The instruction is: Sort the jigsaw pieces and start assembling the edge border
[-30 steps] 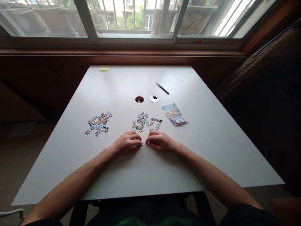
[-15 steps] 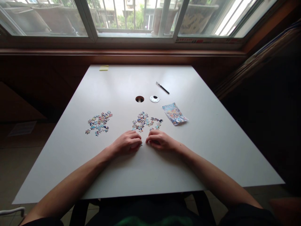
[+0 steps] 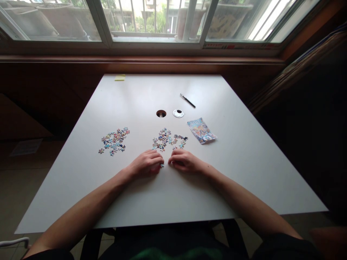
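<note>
Both my hands rest on the white table (image 3: 244, 169), side by side near its middle. My left hand (image 3: 146, 164) is curled, its fingertips pinching a small jigsaw piece (image 3: 162, 165) against the tabletop. My right hand (image 3: 184, 161) is curled too, fingertips close to the left hand's; what it holds, if anything, is hidden. Just beyond the hands lies a loose heap of colourful jigsaw pieces (image 3: 168, 139). A second heap of pieces (image 3: 114, 141) lies further left.
A picture bag or card (image 3: 201, 130) lies right of the middle heap. Behind it are a cable hole (image 3: 161, 113), its round cap (image 3: 178, 113) and a black pen (image 3: 187, 100). A yellow sticky pad (image 3: 119, 77) sits at the far edge, under the window.
Hardly anything moved. My left fingers have drawn the small piece slightly inward, so less of it shows past the fingertips.
</note>
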`<act>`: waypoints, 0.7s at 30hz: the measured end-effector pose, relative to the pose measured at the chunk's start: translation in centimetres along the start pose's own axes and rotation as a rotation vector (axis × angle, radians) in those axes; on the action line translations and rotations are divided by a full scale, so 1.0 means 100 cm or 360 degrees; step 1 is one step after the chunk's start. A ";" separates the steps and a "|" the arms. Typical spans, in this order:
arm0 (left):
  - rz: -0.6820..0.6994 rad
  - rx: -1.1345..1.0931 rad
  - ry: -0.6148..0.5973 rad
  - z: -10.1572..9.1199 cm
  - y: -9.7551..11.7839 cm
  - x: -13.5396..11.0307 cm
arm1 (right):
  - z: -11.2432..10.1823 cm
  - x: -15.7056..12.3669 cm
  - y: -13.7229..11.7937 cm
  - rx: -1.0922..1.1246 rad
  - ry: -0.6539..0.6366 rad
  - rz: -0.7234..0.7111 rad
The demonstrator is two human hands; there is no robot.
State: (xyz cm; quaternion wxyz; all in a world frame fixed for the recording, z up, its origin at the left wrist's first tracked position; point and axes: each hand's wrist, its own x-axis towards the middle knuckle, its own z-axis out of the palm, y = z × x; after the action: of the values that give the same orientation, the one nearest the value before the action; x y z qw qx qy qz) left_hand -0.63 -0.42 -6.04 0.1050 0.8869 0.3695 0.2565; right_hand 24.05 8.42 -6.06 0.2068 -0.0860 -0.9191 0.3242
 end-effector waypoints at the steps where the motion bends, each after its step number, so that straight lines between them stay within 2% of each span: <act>1: -0.0002 0.0000 -0.0003 0.000 0.000 0.000 | 0.000 0.000 0.000 -0.0001 0.0001 0.0000; 14: -0.0008 -0.0010 -0.0055 -0.003 0.002 -0.001 | -0.001 0.001 -0.001 -0.0028 -0.0003 -0.0002; 15: -0.0035 -0.0036 0.0000 -0.004 0.003 0.000 | -0.001 0.001 -0.002 -0.0025 -0.0006 0.0000; 17: -0.0185 -0.0110 0.0228 -0.006 0.003 0.000 | -0.001 0.001 -0.002 -0.0014 -0.0008 0.0005; 20: -0.0630 -0.0219 0.0692 -0.009 -0.001 0.001 | -0.001 0.001 -0.003 0.0003 -0.0016 0.0019; 21: -0.0760 -0.0238 0.0792 -0.010 -0.004 0.001 | -0.001 0.001 -0.003 0.0007 -0.0020 0.0021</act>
State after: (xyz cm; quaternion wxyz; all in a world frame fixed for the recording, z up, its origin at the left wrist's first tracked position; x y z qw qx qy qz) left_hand -1.35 -0.08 -5.31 0.1335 0.6757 0.5610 0.4593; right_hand 24.00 8.34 -5.75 0.1990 -0.0894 -0.9191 0.3281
